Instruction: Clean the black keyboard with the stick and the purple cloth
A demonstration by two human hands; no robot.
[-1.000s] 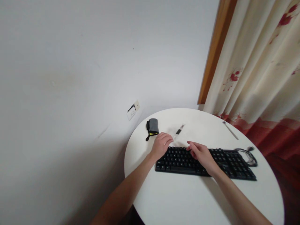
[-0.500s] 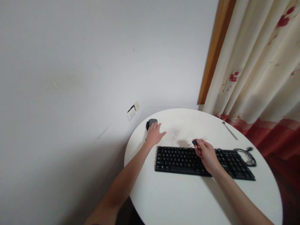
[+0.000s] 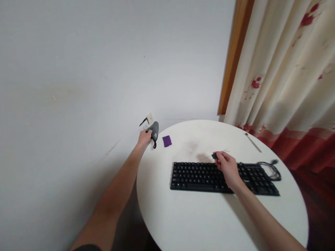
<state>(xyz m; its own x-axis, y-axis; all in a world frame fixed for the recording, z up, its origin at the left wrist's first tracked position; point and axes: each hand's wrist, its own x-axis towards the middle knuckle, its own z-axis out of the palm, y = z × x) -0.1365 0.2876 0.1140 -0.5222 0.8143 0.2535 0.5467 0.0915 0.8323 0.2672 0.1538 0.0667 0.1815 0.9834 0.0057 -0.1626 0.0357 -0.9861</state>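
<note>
My left hand [image 3: 144,137] is closed round a grey, rounded pouch-like item [image 3: 155,129] with a black loop hanging from it. It is held up at the table's left edge, close to the wall. On the table to its right lies a folded purple cloth [image 3: 166,141]. With fingertips pinched, my right hand [image 3: 228,168] grips a small black tool [image 3: 214,156] that has thin wires sticking out on both sides. This is held just above the back edge of a black keyboard [image 3: 200,177], and my right hand and forearm cover part of the keys.
A round white table [image 3: 183,216] carries everything. Behind the keyboard's right end lies a coiled black cable [image 3: 274,174], with a thin brush-like stick [image 3: 253,142] farther back. Wall sockets [image 3: 149,118] are near my left hand; a curtain [image 3: 272,80] hangs at right.
My left hand has picked up the grey item and carried it left toward the wall, uncovering the purple cloth. My right hand still holds the black tool over the keyboard. The view has shifted slightly.
</note>
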